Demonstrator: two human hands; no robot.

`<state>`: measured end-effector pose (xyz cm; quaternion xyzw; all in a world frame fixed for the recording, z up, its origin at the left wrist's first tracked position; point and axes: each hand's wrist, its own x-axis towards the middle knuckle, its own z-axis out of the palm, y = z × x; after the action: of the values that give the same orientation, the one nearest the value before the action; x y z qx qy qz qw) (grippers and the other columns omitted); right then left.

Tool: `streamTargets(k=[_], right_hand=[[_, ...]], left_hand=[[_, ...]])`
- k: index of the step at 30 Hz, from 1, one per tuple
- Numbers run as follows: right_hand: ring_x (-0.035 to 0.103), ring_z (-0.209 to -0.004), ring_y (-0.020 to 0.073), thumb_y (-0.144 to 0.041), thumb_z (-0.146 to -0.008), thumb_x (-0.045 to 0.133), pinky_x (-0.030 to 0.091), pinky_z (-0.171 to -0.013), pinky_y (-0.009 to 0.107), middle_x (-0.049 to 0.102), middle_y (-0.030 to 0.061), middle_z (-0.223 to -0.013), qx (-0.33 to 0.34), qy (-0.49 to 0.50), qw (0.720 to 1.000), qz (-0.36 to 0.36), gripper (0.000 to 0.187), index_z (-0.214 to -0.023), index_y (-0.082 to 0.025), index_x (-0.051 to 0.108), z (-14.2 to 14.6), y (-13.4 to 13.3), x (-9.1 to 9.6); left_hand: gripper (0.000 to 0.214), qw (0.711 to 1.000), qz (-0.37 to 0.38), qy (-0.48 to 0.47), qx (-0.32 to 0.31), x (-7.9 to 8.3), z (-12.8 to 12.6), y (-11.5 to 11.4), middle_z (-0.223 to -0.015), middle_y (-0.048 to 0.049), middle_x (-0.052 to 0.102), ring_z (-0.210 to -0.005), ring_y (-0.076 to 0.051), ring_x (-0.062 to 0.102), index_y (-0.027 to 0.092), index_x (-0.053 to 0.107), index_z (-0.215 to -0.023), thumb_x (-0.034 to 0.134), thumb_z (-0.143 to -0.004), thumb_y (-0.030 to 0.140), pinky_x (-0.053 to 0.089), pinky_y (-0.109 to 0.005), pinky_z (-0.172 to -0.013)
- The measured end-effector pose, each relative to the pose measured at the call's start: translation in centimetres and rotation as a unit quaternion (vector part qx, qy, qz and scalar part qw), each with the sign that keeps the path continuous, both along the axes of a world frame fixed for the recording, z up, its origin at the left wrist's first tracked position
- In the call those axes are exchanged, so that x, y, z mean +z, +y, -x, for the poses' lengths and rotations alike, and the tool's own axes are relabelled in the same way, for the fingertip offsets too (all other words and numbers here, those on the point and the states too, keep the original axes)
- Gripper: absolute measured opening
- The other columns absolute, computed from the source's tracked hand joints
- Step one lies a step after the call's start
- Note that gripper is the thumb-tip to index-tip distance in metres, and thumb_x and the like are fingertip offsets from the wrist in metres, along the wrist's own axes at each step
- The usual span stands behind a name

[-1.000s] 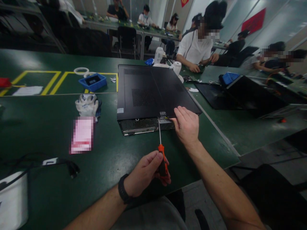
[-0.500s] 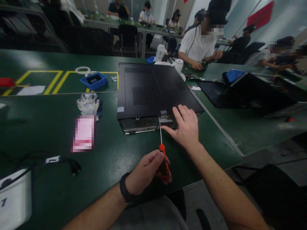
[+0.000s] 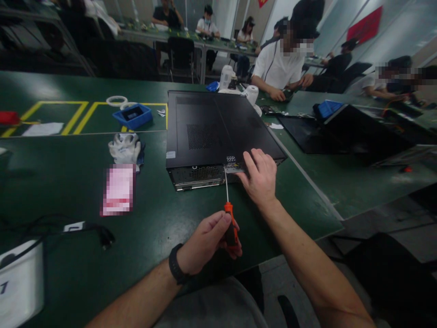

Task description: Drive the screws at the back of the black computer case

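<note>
A black desktop computer case lies flat on the green bench, its rear panel towards me. My left hand is wrapped round the orange and black handle of a screwdriver. The screwdriver's thin shaft points away from me, and its tip meets the rear edge of the case; the screw itself is too small to see. My right hand grips that edge just right of the tip. Its fingers rest on the top cover, and the thumb presses at a silvery metal plate on the rear panel.
Left of the case are white-grey gloves, a blurred pink packet and a blue tray. Black cables and a white container lie nearer left. Across the bench a co-worker handles parts; another dark case stands right.
My right thumb has drawn in from beside the screwdriver shaft to the metal plate at the case edge. The screwdriver stays at the same spot; the view has shifted slightly.
</note>
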<state>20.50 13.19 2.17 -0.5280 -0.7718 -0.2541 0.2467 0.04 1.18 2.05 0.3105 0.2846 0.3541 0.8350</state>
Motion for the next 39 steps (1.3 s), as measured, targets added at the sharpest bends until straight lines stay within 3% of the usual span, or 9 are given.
streamTargets(k=[14,18,26,31,35,37,39], right_hand=[[0.052,-0.142,0.0307,-0.047,-0.101,0.055,0.036,-0.119,0.046,0.061,0.0176,-0.148,-0.015,-0.005,1.000,-0.002,0.053,-0.145,-0.016,0.060,0.7,-0.6,0.2],[0.055,-0.137,0.0305,-0.048,-0.100,0.057,0.039,-0.115,0.045,0.065,0.0173,-0.143,-0.002,-0.008,0.999,-0.033,0.053,-0.142,-0.016,0.062,1.7,-0.8,0.1],[0.055,-0.133,0.0314,-0.048,-0.100,0.058,0.039,-0.111,0.046,0.065,0.0169,-0.140,0.006,0.009,1.000,-0.009,0.051,-0.141,-0.018,0.062,3.3,-0.8,0.5],[0.056,-0.123,0.0340,-0.045,-0.095,0.063,0.042,-0.106,0.049,0.065,0.0184,-0.134,0.004,0.007,0.998,0.055,0.053,-0.139,-0.015,0.062,3.1,-1.2,2.7],[0.057,-0.117,0.0337,-0.052,-0.087,0.069,0.046,-0.100,0.049,0.066,0.0171,-0.124,0.062,0.060,0.986,0.141,0.058,-0.131,-0.015,0.068,2.7,-1.2,5.9],[0.060,-0.106,0.0272,-0.050,-0.095,0.058,0.047,-0.096,0.044,0.070,0.0117,-0.108,0.078,0.112,0.975,0.175,0.038,-0.110,-0.020,0.076,2.9,-0.4,7.3],[0.060,-0.090,0.0228,-0.047,-0.101,0.047,0.046,-0.089,0.039,0.068,0.0087,-0.088,0.030,0.139,0.974,0.174,0.042,-0.079,-0.021,0.072,3.5,1.1,8.2]], left_hand=[[0.057,1.000,0.005,-0.010,0.006,0.4,0.1,-0.1,-0.063,-0.0012,0.069,-0.056,-0.014,0.067,0.017,0.060,-0.091,0.068,-0.085,0.073,0.053,-0.023,-0.054],[0.058,1.000,0.006,0.002,0.002,0.7,0.2,-0.1,-0.064,-0.0022,0.070,-0.058,-0.014,0.069,0.016,0.060,-0.091,0.069,-0.083,0.074,0.054,-0.023,-0.055],[0.059,1.000,0.003,0.011,0.023,1.0,0.6,-0.1,-0.063,-0.0016,0.069,-0.058,-0.014,0.068,0.017,0.059,-0.089,0.071,-0.081,0.074,0.053,-0.024,-0.054],[0.058,0.999,0.007,0.007,0.032,1.0,0.8,-0.1,-0.062,0.0004,0.066,-0.055,-0.014,0.066,0.017,0.058,-0.087,0.071,-0.082,0.074,0.052,-0.024,-0.054],[0.057,0.999,0.009,0.004,0.034,1.0,0.8,-0.2,-0.061,0.0004,0.066,-0.054,-0.013,0.065,0.017,0.058,-0.086,0.070,-0.083,0.073,0.051,-0.024,-0.053],[0.058,0.999,0.009,0.009,0.029,1.0,0.8,-0.2,-0.062,0.0001,0.066,-0.054,-0.013,0.065,0.017,0.059,-0.086,0.070,-0.082,0.074,0.050,-0.023,-0.052],[0.058,0.999,0.010,0.012,0.028,0.9,0.8,-0.2,-0.062,0.0003,0.066,-0.055,-0.013,0.066,0.017,0.058,-0.086,0.070,-0.082,0.074,0.050,-0.023,-0.052]])
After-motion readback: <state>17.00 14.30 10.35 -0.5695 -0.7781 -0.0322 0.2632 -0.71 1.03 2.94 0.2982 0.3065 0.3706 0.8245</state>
